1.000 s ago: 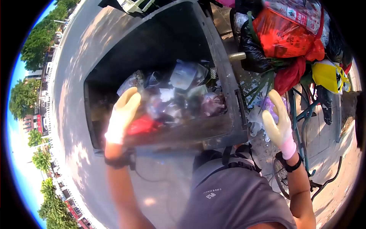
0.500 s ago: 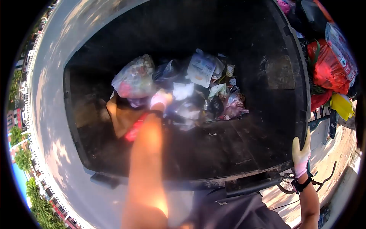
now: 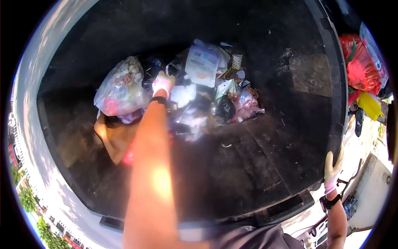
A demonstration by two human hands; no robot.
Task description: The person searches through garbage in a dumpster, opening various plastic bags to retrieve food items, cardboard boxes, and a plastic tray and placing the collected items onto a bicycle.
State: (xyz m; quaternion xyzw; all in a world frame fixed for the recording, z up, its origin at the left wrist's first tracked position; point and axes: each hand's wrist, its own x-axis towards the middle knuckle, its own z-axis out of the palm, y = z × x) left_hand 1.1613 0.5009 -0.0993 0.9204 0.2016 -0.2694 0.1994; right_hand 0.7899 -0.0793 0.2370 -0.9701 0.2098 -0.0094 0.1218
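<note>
My left hand (image 3: 163, 84), in a white-and-pink glove, is deep inside a large black waste bin (image 3: 265, 162), fingers curled closed among the rubbish. What they hold is hidden; dark plastic (image 3: 176, 68) lies right at the fingertips. Left of this hand sits a full clear bag of refuse (image 3: 122, 89). A white crumpled piece (image 3: 183, 94) is just to its right, and a printed clear plastic package (image 3: 202, 64) lies beyond. At the bin's right edge, my gloved right hand (image 3: 333, 171) straddles the rim, thumb inside and fingers outside.
Brown sheet material (image 3: 116, 139) and a pinkish bag (image 3: 247, 103) also lie in the bin. Outside, a red bag (image 3: 360, 64) and a yellow bag (image 3: 370, 106) hang close to the right rim. The front rim (image 3: 265, 216) runs beside my body.
My left hand has moved farther into the bin, up and slightly left, and its fingers are now clearer. The view has come closer to the rubbish. My right hand stays at the rim.
</note>
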